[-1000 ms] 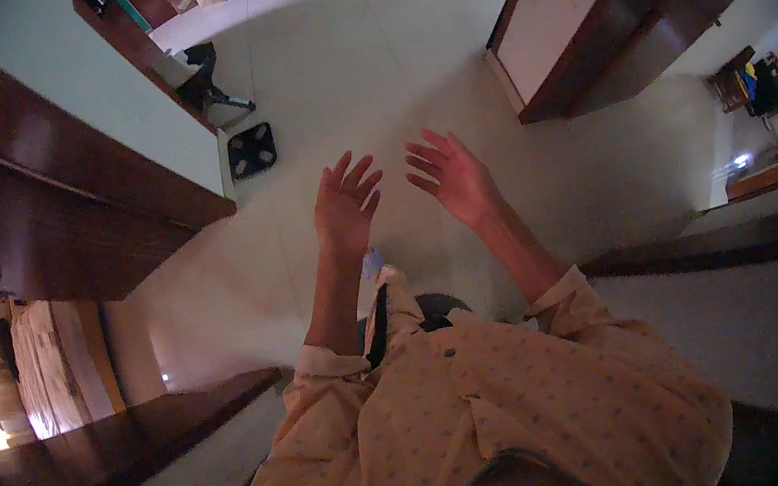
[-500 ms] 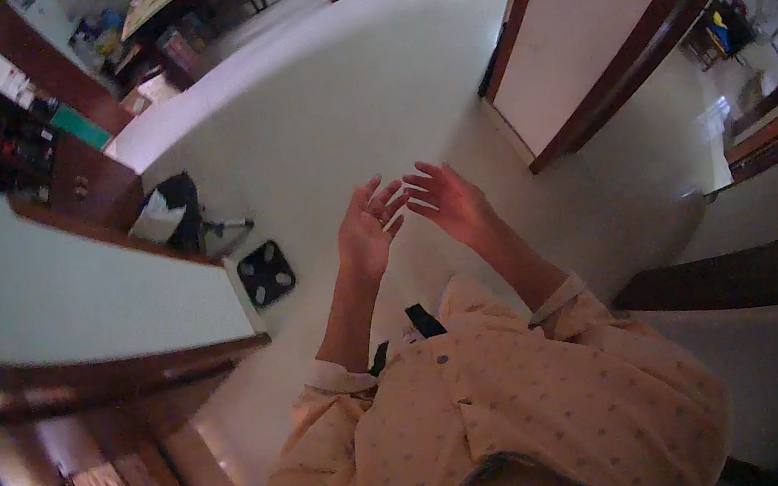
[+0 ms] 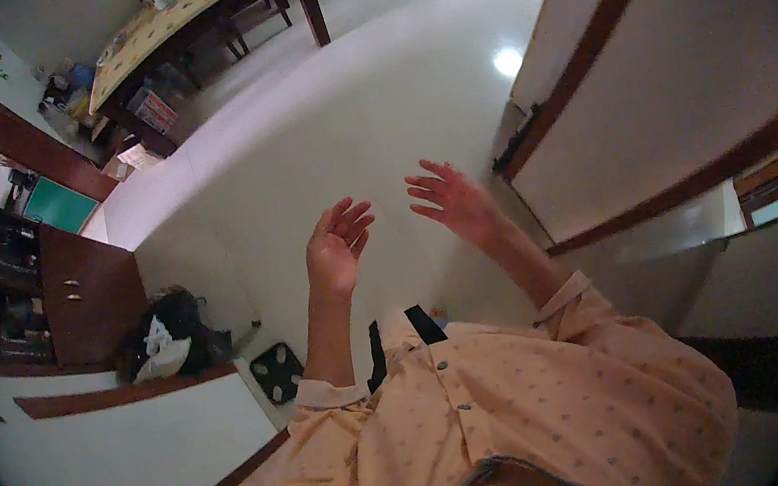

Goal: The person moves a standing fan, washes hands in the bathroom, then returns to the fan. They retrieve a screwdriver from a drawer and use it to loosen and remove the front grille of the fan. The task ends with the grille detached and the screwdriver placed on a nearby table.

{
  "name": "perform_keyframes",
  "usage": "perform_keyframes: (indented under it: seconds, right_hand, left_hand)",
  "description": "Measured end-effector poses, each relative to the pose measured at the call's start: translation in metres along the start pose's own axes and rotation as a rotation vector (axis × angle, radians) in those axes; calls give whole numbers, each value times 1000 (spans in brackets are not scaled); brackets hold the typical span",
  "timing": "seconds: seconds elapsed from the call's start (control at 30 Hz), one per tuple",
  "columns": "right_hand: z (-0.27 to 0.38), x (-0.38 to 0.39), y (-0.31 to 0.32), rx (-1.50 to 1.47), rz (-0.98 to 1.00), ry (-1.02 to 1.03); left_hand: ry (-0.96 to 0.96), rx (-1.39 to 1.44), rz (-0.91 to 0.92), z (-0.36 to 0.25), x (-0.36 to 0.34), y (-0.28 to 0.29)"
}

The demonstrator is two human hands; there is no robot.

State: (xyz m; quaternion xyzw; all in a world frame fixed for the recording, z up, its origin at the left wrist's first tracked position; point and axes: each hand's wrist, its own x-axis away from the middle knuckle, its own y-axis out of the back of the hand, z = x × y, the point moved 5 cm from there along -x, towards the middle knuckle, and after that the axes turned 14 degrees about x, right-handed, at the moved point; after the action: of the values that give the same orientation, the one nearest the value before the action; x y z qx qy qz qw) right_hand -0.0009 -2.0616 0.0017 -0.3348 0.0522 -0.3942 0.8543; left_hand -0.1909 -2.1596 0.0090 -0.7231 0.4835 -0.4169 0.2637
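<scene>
Bare left hand (image 3: 333, 261) and bare right hand (image 3: 457, 208) are hovering empty, fingers apart; a straying leftward step would be risking a trip over the flat, black, square scale (image 3: 278, 373).

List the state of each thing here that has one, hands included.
Left hand: open, empty, off the floor
Right hand: open, empty, fingers spread
Black floor scale: lying flat
Brown cabinet door: shut
Table: covered with a yellow patterned cloth
Floor: shiny, reflecting light
</scene>
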Motion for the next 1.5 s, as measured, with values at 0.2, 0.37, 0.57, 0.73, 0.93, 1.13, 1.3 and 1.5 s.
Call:
perform_keyframes:
  seconds: [0.2,0.37,0.57,0.73,0.93,1.13,1.3,1.5]
  right_hand:
    - [75,-174,43,51,-56,64]
    - [134,-289,90,-7,-154,70]
    - [217,-380,167,-66,-227,263]
    - [284,-428,272,-107,-439,238]
    - [403,-500,389,-134,-515,266]
    - [504,-610,444,-34,-444,297]
    - [568,-709,499,-53,-445,270]
    - [658,-779,586,-95,-591,305]
  left_hand:
    - [-34,-3,37,-74,-175,-37]
    - [21,-33,51,-128,-315,-79]
    - [181,-130,170,-141,-488,-171]
    - [328,-167,275,-98,-622,-246]
    - [380,-235,242,-53,-776,-341]
    - [362,-253,275,-28,-905,-422]
    - [427,-260,264,-10,-1031,-474]
    - [506,-298,354,14,-1181,-560]
